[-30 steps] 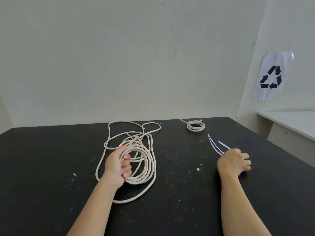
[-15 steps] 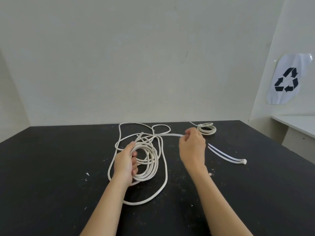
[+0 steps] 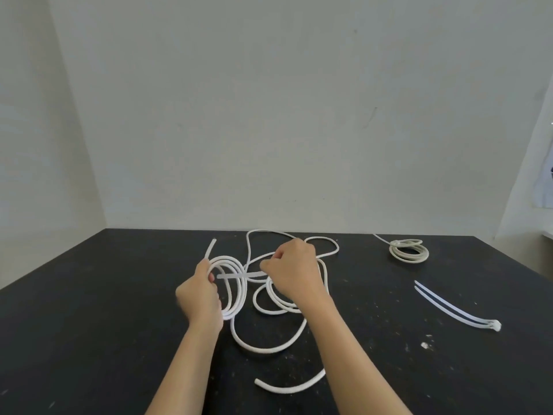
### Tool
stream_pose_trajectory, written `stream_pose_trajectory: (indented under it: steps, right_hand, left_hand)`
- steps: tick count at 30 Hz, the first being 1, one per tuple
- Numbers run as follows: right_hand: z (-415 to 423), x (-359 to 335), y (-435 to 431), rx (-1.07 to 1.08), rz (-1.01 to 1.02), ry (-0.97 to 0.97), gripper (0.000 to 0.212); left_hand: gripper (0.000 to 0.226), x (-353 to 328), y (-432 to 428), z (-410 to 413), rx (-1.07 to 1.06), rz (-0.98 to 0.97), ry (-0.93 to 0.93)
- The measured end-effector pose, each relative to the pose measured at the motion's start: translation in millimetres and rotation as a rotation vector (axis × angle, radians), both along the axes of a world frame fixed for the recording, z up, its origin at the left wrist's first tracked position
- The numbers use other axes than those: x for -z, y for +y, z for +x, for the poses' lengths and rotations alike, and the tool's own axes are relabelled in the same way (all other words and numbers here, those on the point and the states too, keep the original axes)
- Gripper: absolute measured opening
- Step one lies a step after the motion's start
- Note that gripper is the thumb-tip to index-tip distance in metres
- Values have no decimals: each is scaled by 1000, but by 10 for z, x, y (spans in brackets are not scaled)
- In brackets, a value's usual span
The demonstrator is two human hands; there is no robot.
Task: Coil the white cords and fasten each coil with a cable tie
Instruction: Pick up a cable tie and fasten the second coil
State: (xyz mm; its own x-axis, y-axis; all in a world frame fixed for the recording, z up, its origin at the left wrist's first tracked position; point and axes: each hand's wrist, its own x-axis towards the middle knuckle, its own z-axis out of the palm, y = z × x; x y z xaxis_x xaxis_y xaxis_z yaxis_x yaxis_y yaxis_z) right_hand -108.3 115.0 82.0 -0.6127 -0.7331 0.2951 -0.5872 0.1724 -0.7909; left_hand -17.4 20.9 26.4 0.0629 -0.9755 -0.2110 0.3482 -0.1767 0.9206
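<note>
White cord (image 3: 289, 388) lies nearest with a free end on the black desk (image 3: 89, 324), and a wide sweep of it curves up toward the hands. Above that, the left hand (image 3: 200, 295) has its fingers curled round the near side of a coil (image 3: 236, 290) of this cord, holding it raised on edge. The right hand (image 3: 294, 274) pinches one end of a cable tie (image 3: 239, 276) whose strip reaches across the coil's opening toward the left hand. More loose loops of cord spread on the desk under and beyond the right hand, so the cord looks only partly gathered. The step in hand seems to be fastening: the tie is being passed through the coil. Next, its tip has to wrap round the bundled strands, enter its own head and be pulled snug, while the left hand keeps the turns from springing apart; the slack may need winding first. Farther right lie two spare cable ties (image 3: 454, 308) side by side, and at the far edge sits a small tied coil (image 3: 409, 250).
</note>
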Motion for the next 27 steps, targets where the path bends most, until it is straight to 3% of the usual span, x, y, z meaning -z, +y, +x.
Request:
stream_pose_trajectory:
  steps: [4,8,14,17,21,27]
  right_hand:
    - [76,132,-198,5,-31,-104,34]
    - [69,271,-227,-18,-144,-351,20]
    - [-74,431,-164,-129,-197,-574,19]
    - [-92,476,-152,-196,-176,-566,18]
    - [-73,523,-158,-243,-198,-491,2]
    - [-68,462,-93,-349,-215,-347,14]
  left_hand:
    - [37,44,54,-87,35,-132,-101]
    - [44,90,173,-191,111,-275,-174]
    - [52,103,182,-227,148,-253,-282]
    - [54,147,112,-224,161,-243,-273]
    - [34,156,136,-188,201,-319,-179]
    - [27,103,179,-155,239,-274,-76]
